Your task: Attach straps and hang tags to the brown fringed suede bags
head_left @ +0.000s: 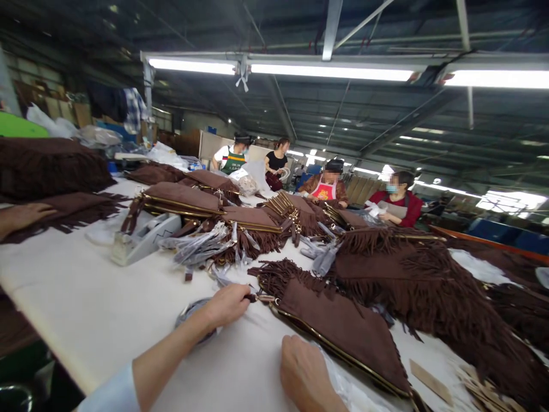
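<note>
A brown fringed bag (338, 323) with a gold zip along its near edge lies slantwise on the white table. My left hand (227, 306) is closed on a short brown strap (252, 297), joined to the bag's left corner by a metal clasp. My right hand (306, 369) rests in a curled fist just below the zip edge; whether anything is in its fingers is hidden. Clear plastic (351, 389) lies beside that hand, partly under the bag. A plastic-wrapped coil (184, 313) sits partly behind my left forearm.
Brown fringed bags (184, 197) are heaped across the table (86, 297), more at right (398, 274). A grey tape dispenser (146, 237) and plastic-wrapped straps (201, 246) stand left of centre. Another person's hand (26, 218) touches a fringed piece at far left. Several people work beyond.
</note>
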Available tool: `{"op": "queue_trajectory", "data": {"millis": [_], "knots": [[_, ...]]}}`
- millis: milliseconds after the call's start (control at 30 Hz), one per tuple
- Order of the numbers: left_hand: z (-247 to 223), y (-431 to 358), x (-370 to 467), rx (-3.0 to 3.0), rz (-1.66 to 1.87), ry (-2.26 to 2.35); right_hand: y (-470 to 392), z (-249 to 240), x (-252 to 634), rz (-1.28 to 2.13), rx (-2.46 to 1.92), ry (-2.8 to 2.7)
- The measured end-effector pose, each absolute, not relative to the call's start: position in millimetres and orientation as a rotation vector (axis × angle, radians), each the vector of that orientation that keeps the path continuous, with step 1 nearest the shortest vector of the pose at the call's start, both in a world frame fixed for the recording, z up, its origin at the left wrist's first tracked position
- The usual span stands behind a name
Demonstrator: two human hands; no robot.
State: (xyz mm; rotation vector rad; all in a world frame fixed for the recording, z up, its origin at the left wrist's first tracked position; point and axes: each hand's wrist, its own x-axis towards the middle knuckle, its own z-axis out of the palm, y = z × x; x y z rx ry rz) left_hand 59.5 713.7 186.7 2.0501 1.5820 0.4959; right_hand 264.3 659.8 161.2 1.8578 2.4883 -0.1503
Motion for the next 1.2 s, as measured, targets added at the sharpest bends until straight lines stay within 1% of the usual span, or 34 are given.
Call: {"op": "queue_trajectory", "data": {"millis": [100, 133, 167, 200, 267, 300, 333, 367, 433, 467, 533, 633, 733, 833, 1033, 1200], "knots": [[182.2, 719.7, 59.8, 1.893, 0.584, 1.454, 665.8, 159.2, 276.9, -0.23, 1.929, 2.529], [179.3, 721.5, 59.8, 1.833, 0.608, 1.407, 668.0, 160.1, 281.5, -0.404, 1.98, 2.558], [176.1, 723.3, 59.8, 1.776, 0.631, 1.358, 670.0, 162.2, 285.4, -0.711, 2.041, 2.596], [172.9, 725.1, 59.9, 1.724, 0.656, 1.31, 671.5, 165.7, 288.1, -1.142, 2.091, 2.612], [167.5, 728.1, 60.4, 1.632, 0.709, 1.223, 672.4, 176.2, 288.2, -2.171, 2.088, 2.478], [165.6, 729.2, 60.8, 1.59, 0.737, 1.191, 671.8, 182.3, 285.4, -2.593, 2.045, 2.36], [164.2, 729.9, 61.3, 1.548, 0.765, 1.166, 670.8, 188.0, 280.9, -2.866, 2.012, 2.289], [163.3, 730.3, 61.8, 1.508, 0.791, 1.146, 669.6, 192.4, 275.3, -3.042, 1.993, 2.255], [162.0, 729.9, 62.9, 1.44, 0.843, 1.123, 667.6, 195.2, 263.1, -3.214, 1.918, 2.316], [161.3, 729.6, 63.5, 1.415, 0.869, 1.118, 667.4, 192.9, 257.6, -3.221, 1.862, 2.402], [158.9, 729.2, 64.7, 1.382, 0.917, 1.117, 668.6, 182.3, 249.0, -3.064, 1.825, 2.608], [152.3, 730.4, 66.4, 1.323, 1.017, 1.106, 673.1, 162.5, 243.2, -2.529, 2.011, 2.872], [145.9, 731.8, 67.6, 1.303, 1.1, 1.113, 676.2, 153.3, 242.7, -1.999, 2.153, 3.095], [144.7, 730.3, 68.5, 1.344, 1.117, 1.125, 676.7, 153.5, 242.3, -1.692, 2.159, 3.281], [151.7, 723.4, 69.3, 1.383, 1.159, 1.116, 677.2, 142.2, 237.5, -1.464, 1.967, 3.55], [152.5, 721.1, 68.3, 1.445, 1.148, 1.119, 680.6, 131.7, 237.4, -1.438, 1.923, 3.603]]}}
